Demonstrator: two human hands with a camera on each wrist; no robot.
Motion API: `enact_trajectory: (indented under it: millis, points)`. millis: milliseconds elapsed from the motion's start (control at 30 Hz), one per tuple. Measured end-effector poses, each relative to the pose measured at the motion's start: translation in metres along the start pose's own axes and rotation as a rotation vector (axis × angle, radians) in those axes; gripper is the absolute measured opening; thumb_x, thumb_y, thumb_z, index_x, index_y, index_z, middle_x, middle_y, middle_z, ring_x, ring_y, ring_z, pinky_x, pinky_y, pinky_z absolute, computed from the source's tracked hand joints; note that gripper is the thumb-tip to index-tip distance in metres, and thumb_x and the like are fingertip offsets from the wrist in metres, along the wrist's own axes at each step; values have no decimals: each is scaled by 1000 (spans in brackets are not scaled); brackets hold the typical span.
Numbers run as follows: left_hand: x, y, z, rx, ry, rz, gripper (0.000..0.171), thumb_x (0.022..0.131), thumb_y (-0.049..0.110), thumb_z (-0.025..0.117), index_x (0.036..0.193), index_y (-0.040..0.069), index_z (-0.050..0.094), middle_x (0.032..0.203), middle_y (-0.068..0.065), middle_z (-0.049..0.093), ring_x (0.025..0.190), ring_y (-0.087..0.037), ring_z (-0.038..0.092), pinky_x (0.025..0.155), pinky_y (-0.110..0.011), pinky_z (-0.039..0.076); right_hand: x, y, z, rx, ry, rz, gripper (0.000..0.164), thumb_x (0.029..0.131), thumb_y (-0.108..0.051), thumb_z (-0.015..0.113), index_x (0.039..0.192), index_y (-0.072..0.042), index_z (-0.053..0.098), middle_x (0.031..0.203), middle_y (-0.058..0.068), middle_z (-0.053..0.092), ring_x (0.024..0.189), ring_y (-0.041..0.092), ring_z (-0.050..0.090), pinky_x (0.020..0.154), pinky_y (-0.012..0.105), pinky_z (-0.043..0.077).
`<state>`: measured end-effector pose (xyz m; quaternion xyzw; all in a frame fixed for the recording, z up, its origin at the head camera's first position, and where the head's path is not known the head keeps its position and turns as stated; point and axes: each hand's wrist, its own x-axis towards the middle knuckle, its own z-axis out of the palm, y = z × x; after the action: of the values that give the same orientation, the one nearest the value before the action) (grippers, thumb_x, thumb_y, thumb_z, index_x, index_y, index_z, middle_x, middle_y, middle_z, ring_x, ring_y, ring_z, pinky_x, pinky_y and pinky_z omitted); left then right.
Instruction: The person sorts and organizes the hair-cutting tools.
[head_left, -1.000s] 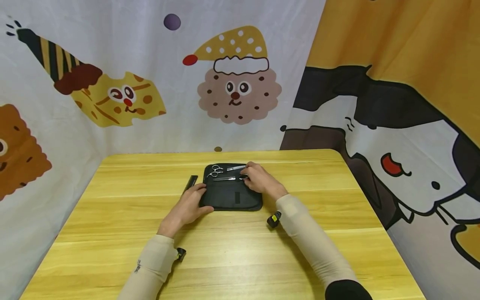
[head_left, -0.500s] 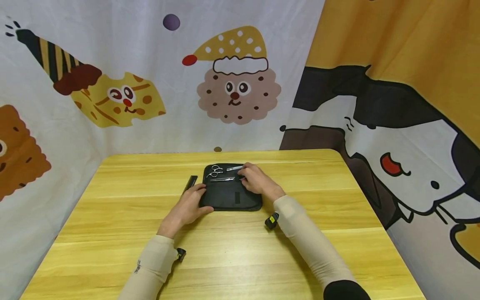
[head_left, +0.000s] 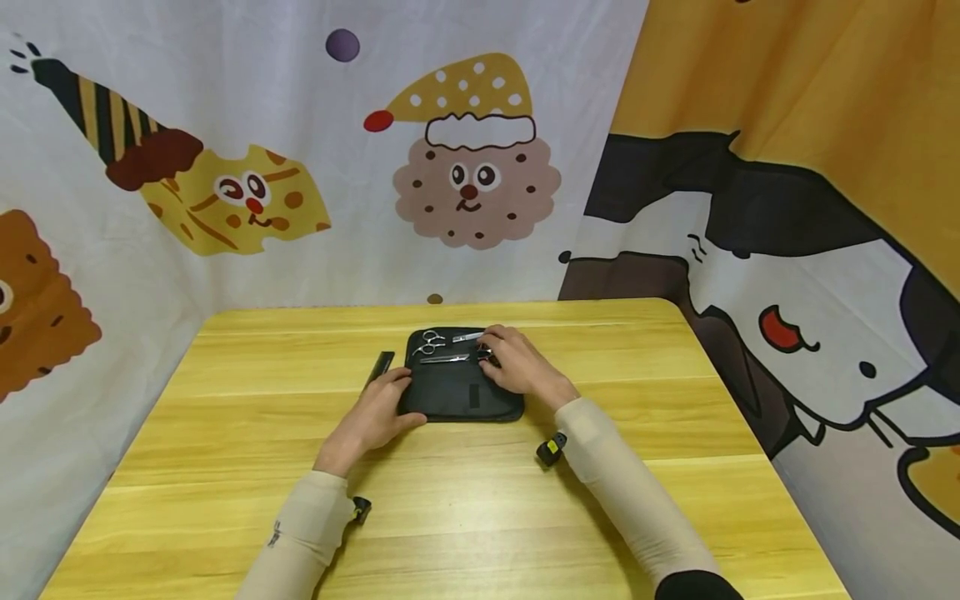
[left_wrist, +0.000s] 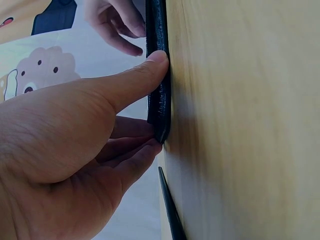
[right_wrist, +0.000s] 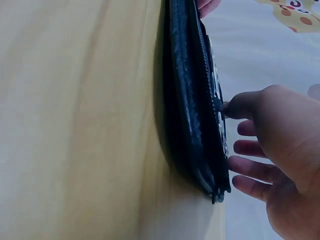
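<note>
A black zip case (head_left: 442,396) lies flat on the table. On its upper face are silver scissors (head_left: 430,342) with their ring handles to the left, and lower down a second pair (head_left: 445,359) whose blades point left. My left hand (head_left: 375,411) holds the near left corner, thumb along the near edge and fingers against the left side. Over the right part of the case is my right hand (head_left: 519,362), its thumb touching the face by the second pair's handles, which it partly covers. In the right wrist view the case's zipper (right_wrist: 206,60) shows along the edge.
A thin, flat black strip (head_left: 381,364) lies left of the case, partly behind the left hand. The wooden table (head_left: 450,517) ends at a printed cloth backdrop (head_left: 480,275) behind and at the sides. Each wrist wears a small black camera.
The second pair of scissors has slid slightly left under my right hand. That hand has shifted a little and its thumb stays by the handles. My left hand has stayed in place.
</note>
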<state>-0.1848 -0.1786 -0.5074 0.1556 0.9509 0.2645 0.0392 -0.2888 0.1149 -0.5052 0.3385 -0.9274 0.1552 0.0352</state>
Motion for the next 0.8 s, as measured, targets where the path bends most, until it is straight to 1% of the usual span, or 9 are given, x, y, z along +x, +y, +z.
enact_trajectory:
  millis: [67,200,367,467,633,800]
  points:
    - [0,2,-1,15,-7,-9,78,101,28,88,153,-20,56,170,-35,49,158,-54,50,132,-63,45,-6,-2,-4,-5,-2,28,52,112,-26,72,156,-1,64,162,24,61,147,42,61,127,59,51]
    - [0,3,-1,32,-15,-18,77,103,29,87,154,-20,55,171,-34,48,159,-53,50,133,-61,45,-18,-1,-8,28,-13,71,65,111,-39,74,164,-5,57,169,22,54,157,42,53,133,62,44]
    - [0,2,-1,27,-13,-8,78,102,29,87,153,-20,56,170,-35,49,158,-54,51,132,-62,46,-36,2,-12,71,-36,119,81,110,-56,70,171,-8,48,179,20,42,168,43,40,138,65,36]
    - [0,1,-1,31,-8,-1,78,102,29,88,153,-20,56,169,-35,50,157,-54,51,131,-62,46,-47,3,-14,85,-45,137,90,107,-64,69,174,-9,43,183,20,36,170,44,36,139,66,34]
    - [1,1,-1,32,-12,0,78,102,29,88,153,-20,56,169,-36,50,157,-54,51,131,-62,46,-66,7,-15,69,-59,131,99,104,-68,71,174,-5,41,184,23,33,171,47,33,141,65,31]
    - [2,2,-1,32,-19,-3,79,101,30,88,153,-20,56,169,-35,50,157,-55,52,132,-62,46,-81,11,-14,55,-91,130,103,101,-69,75,175,-6,40,184,20,34,172,44,33,140,64,33]
